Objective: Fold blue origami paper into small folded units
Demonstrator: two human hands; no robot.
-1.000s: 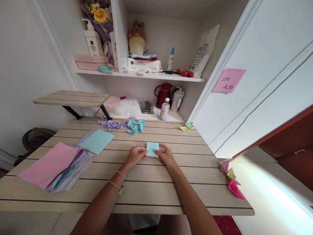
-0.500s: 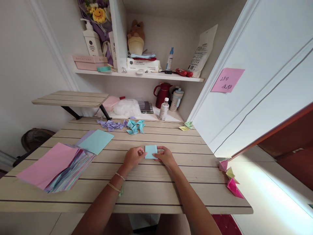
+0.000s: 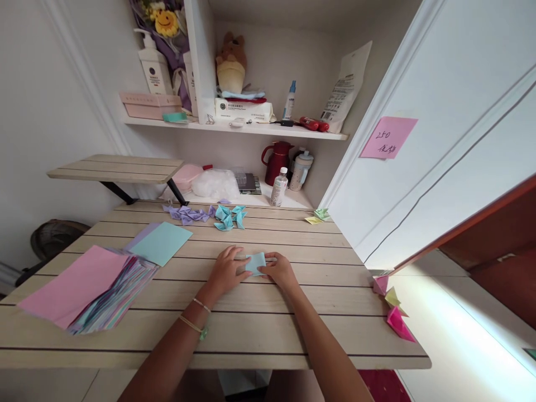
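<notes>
A small folded light-blue paper (image 3: 255,262) lies on the wooden slat table (image 3: 251,312) between my two hands. My left hand (image 3: 226,271) rests flat on the paper's left side, fingers stretched out over it. My right hand (image 3: 278,269) pinches the paper's right edge with thumb and fingers closed. Part of the paper is hidden under my fingers.
A stack of coloured sheets (image 3: 87,287), pink on top, lies at the left beside a loose light-blue sheet (image 3: 161,243). Folded purple pieces (image 3: 188,213) and blue pieces (image 3: 229,216) sit at the far edge; pink and yellow pieces (image 3: 393,310) at the right edge. Shelves with bottles stand behind.
The blue paper got smaller as it was folded down. My left hand went from pinching its left edge to pressing flat over it. Both hands shifted slightly toward me.
</notes>
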